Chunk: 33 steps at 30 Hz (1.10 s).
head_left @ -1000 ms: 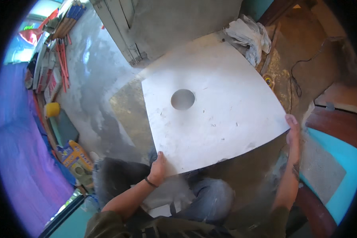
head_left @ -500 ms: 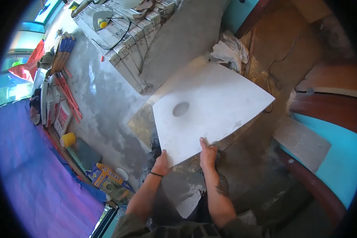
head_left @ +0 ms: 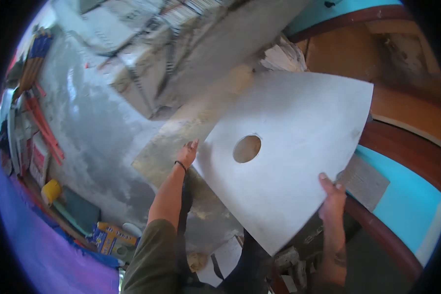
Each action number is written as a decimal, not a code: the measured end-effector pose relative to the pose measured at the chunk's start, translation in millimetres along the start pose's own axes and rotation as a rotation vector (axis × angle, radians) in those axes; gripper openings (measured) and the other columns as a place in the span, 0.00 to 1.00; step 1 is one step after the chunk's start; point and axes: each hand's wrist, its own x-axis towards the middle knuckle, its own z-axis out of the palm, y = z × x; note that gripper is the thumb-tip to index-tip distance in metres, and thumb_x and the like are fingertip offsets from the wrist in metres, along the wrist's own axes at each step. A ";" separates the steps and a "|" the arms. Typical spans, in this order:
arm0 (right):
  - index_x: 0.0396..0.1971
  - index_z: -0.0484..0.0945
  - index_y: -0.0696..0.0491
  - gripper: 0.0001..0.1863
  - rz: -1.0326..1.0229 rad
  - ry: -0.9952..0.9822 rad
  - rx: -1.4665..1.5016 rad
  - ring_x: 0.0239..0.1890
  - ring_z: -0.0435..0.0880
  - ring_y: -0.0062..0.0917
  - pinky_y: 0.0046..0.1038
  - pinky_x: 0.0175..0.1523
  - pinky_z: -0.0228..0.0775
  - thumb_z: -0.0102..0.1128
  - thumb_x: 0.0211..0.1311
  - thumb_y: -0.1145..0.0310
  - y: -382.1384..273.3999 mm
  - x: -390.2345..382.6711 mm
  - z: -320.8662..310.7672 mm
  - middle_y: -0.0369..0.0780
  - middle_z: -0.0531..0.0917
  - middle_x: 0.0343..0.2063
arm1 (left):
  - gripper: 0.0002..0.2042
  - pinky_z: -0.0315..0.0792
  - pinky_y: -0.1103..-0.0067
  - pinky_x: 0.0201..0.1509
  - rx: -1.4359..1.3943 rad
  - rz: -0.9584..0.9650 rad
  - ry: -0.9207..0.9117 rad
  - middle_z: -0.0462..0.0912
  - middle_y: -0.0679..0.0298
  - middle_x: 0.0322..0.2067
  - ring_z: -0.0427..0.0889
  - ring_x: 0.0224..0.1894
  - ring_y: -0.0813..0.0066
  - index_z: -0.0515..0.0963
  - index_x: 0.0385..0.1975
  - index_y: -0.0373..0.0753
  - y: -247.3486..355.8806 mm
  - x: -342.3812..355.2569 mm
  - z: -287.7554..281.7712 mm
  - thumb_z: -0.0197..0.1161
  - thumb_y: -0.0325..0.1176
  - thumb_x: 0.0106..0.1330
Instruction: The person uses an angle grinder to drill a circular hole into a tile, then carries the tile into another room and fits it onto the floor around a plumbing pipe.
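Observation:
A large white board (head_left: 284,117) with a round cutout (head_left: 246,149) is held tilted over the floor, angled to the right. My left hand (head_left: 186,155), a dark band on its wrist, is at the board's left edge with fingers curled at it. My right hand (head_left: 332,195) grips the right edge low down, thumb on the face and the other fingers partly hidden behind. Behind the board's upper edge lies a crumpled pale paper pile (head_left: 283,56).
Stacked tile boxes (head_left: 137,78) stand at the back. Red rods (head_left: 43,126), a yellow cylinder (head_left: 51,190) and a bag (head_left: 110,234) line the left beside a purple sheet (head_left: 41,250). Brown and turquoise panels (head_left: 402,206) lie right, with a textured grey piece (head_left: 365,181).
The board has swung rightward and turned in my hands. My left hand has moved up along its left edge; my right hand has moved outward to the right. The view has shifted too.

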 end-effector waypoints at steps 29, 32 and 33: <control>0.40 0.84 0.65 0.31 0.275 -0.582 -0.313 0.37 0.87 0.29 0.35 0.42 0.76 0.66 0.59 0.46 -13.1 51.2 -363.2 0.47 0.88 0.34 | 0.20 0.71 0.72 0.24 -0.075 -0.598 -0.053 0.81 0.61 0.20 0.78 0.21 0.72 0.83 0.38 0.25 293.5 -535.8 -202.0 0.64 0.43 0.71; 0.36 0.87 0.55 0.24 0.184 -0.595 -0.430 0.34 0.87 0.35 0.37 0.42 0.76 0.61 0.63 0.46 -44.5 112.4 -396.7 0.47 0.88 0.30 | 0.18 0.73 0.69 0.39 0.098 -0.243 -0.322 0.82 0.55 0.33 0.80 0.34 0.60 0.74 0.52 0.30 325.5 -500.6 -179.1 0.56 0.39 0.72; 0.37 0.87 0.52 0.21 -0.141 -0.624 -0.574 0.32 0.86 0.37 0.37 0.42 0.76 0.60 0.65 0.48 -70.0 134.7 -408.3 0.47 0.88 0.31 | 0.19 0.74 0.68 0.44 0.247 0.005 -0.404 0.83 0.53 0.37 0.81 0.39 0.56 0.71 0.57 0.32 337.9 -479.3 -168.8 0.54 0.38 0.73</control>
